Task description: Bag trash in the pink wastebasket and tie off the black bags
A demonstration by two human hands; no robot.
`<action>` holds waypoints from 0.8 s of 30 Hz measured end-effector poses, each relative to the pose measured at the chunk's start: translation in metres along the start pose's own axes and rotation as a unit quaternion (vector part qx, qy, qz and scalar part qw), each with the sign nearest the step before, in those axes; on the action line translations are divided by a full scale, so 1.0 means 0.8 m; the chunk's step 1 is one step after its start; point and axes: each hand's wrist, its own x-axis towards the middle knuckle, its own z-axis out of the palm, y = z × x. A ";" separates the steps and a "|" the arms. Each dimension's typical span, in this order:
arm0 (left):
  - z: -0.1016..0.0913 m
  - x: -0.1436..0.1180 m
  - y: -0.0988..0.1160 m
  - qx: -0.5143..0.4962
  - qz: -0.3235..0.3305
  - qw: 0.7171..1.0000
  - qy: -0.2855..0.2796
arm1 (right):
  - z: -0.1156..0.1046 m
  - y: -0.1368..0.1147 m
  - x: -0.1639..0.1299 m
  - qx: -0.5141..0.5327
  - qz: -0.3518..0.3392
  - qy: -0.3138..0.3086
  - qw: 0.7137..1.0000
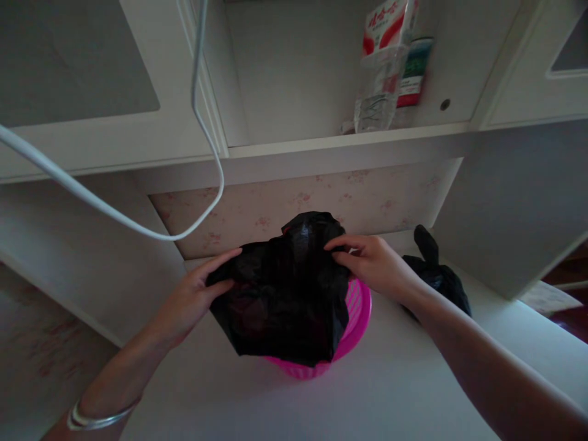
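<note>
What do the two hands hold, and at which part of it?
Both hold the black bag over the pink basket. The left hand grips its left edge; the right hand pinches its upper right edge.

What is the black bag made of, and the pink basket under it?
The black bag looks like thin plastic film: it is crinkled and faintly shiny where both hands pinch it. The pink basket seems to be hard moulded plastic, glossy, with slits in its wall. The bangle looks like metal, likely silver-coloured.
</note>
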 end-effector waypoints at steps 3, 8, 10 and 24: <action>-0.011 -0.011 -0.012 -0.054 -0.089 0.994 -0.034 | -0.022 0.013 -0.014 0.152 0.108 -0.009 0.982; -0.011 -0.055 -0.018 -0.069 -0.106 0.990 -0.065 | -0.046 0.037 -0.059 0.280 0.150 0.015 0.948; -0.010 -0.069 -0.027 -0.046 -0.098 0.990 -0.086 | -0.046 0.054 -0.081 0.279 0.150 0.015 0.948; 0.036 -0.064 -0.138 0.011 -0.060 0.996 -0.062 | 0.023 0.153 -0.094 0.195 0.118 -0.066 0.971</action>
